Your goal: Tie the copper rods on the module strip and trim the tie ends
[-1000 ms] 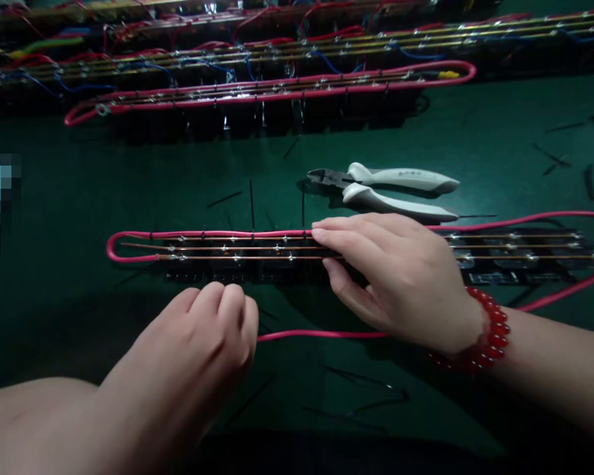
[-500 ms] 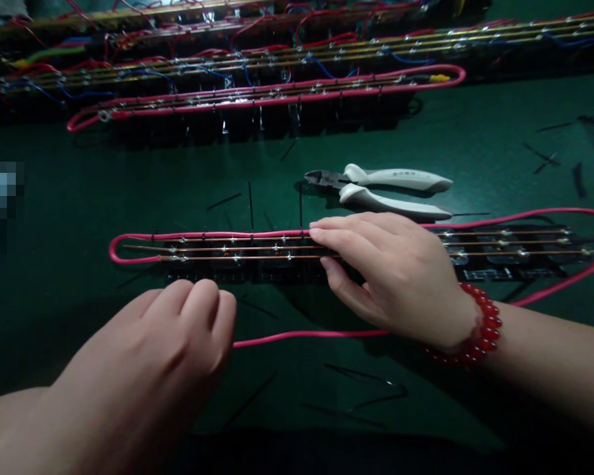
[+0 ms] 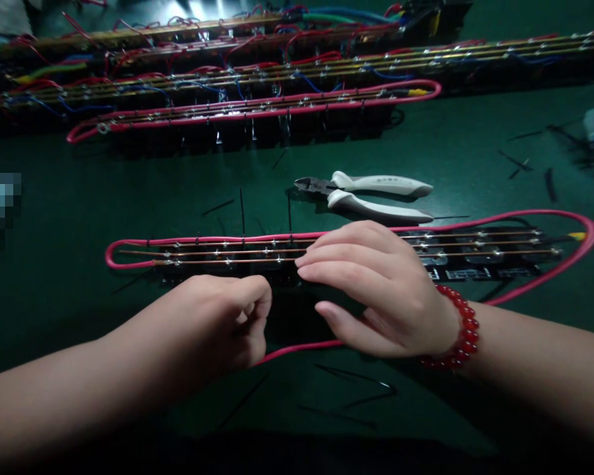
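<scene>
At frame centre, the right hand (image 3: 376,290) lies flat, fingers open, on the long black wired component strip (image 3: 218,254); the left hand (image 3: 228,323) is pinched closed on the pink insulated wire (image 3: 297,350) beside it.

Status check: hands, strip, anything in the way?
Left hand closed on red wire. Right hand flat on strip. Cutters behind strip, untouched. Cable-tie offcuts scattered on mat.
</scene>
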Demonstrator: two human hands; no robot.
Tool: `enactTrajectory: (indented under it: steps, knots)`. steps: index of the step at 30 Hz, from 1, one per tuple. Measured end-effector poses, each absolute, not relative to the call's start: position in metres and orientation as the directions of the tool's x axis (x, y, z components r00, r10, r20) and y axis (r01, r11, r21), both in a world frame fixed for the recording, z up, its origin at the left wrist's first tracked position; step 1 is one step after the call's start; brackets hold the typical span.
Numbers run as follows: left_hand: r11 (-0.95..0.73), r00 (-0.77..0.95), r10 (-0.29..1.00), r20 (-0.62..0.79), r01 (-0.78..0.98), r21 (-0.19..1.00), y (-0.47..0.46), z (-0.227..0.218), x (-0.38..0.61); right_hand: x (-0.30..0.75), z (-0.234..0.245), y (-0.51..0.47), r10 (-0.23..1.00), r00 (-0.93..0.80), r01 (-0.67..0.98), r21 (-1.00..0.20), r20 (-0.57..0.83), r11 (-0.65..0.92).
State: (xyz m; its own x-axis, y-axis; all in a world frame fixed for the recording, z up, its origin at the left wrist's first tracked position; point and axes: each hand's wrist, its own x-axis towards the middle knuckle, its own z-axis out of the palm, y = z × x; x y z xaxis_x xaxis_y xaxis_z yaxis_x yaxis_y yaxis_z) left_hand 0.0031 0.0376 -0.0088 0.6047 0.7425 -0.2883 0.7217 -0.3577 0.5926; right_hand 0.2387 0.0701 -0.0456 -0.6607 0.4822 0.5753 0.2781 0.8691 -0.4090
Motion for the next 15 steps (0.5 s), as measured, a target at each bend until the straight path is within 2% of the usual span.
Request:
enactTrajectory:
  steps: [3, 8, 15]
  knots:
    - [-0.322, 0.615, 0.736, -0.285, 0.687, 0.652, 0.0373, -0.0127, 0.0001, 0.2379, -0.0467, 0.0691, 0.49, -0.655, 0.286, -0.411, 0.575, 0.866]
    - [-0.339, 0.598, 0.753, -0.275, 0.711, 0.616, 0.0357, -0.0125, 0.0017, 0.2363, -0.047, 0.0687, 0.516, -0.636, 0.341, -0.391, 0.574, 0.855]
    - [-0.358, 0.604, 0.757, -0.249, 0.703, 0.615, 0.0314, -0.0149, 0.0049, 0.2351, -0.0475, 0.0693, 0.535, -0.631, 0.328, -0.431, 0.562, 0.84]
